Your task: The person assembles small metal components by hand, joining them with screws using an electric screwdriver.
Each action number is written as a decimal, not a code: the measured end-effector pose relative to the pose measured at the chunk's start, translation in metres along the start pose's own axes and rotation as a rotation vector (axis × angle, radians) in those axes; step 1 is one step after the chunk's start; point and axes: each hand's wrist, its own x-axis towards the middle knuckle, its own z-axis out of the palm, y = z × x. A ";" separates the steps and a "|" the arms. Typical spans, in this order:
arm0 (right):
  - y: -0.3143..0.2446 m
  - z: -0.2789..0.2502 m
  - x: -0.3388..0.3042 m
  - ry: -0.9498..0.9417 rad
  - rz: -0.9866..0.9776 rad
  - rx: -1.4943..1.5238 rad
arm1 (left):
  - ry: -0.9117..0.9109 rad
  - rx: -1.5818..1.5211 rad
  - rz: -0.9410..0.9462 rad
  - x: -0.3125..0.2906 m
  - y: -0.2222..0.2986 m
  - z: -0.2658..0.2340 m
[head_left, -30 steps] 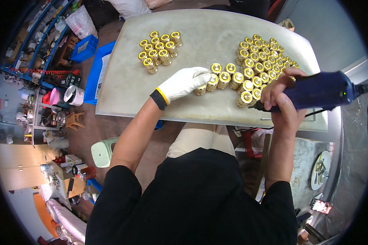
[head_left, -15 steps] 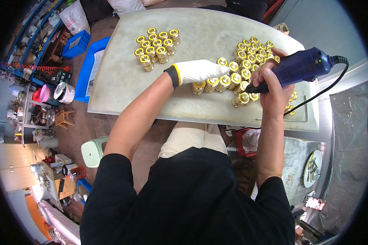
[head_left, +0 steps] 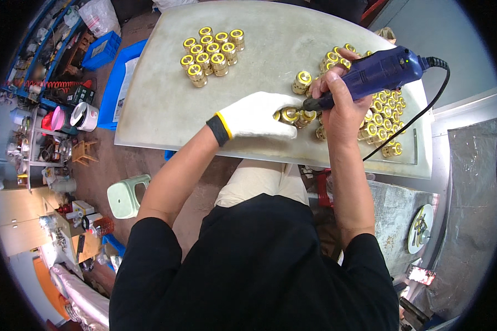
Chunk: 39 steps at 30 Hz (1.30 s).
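I am looking down on a pale worktable point(head_left: 165, 105) and reading it from its left edge across. Toward the far left of the surface a tidy cluster of brass fittings point(head_left: 212, 48) is standing upright, well apart from both hands. Nearer the front edge, around the middle, my left hand point(head_left: 254, 116), in a white glove with a dark cuff, is lying closed around one brass fitting point(head_left: 288, 115), holding it on its side against the table. Just to the right, my bare right hand point(head_left: 337, 102) is gripping a blue corded rotary tool point(head_left: 381, 71), and its dark tip is pressing against the end of that fitting, right between the two hands. A single fitting point(head_left: 301, 81) is standing just beyond the tool tip. Toward the right edge, a loose heap of brass fittings point(head_left: 381, 118) is spreading out under and behind the right hand, with the tool's black cord point(head_left: 419, 116) looping over it.
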 end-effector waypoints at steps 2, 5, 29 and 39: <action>0.003 0.000 0.000 0.003 0.005 -0.004 | 0.107 0.196 0.041 -0.002 -0.006 0.011; 0.005 0.001 0.000 0.019 0.013 0.011 | 0.219 0.286 -0.007 -0.002 -0.003 0.023; 0.004 0.013 0.010 -0.271 0.187 -0.176 | 0.362 0.374 -0.137 0.005 -0.005 0.041; 0.000 0.020 0.008 -0.354 0.226 -0.286 | 0.422 0.355 -0.112 0.010 -0.019 0.050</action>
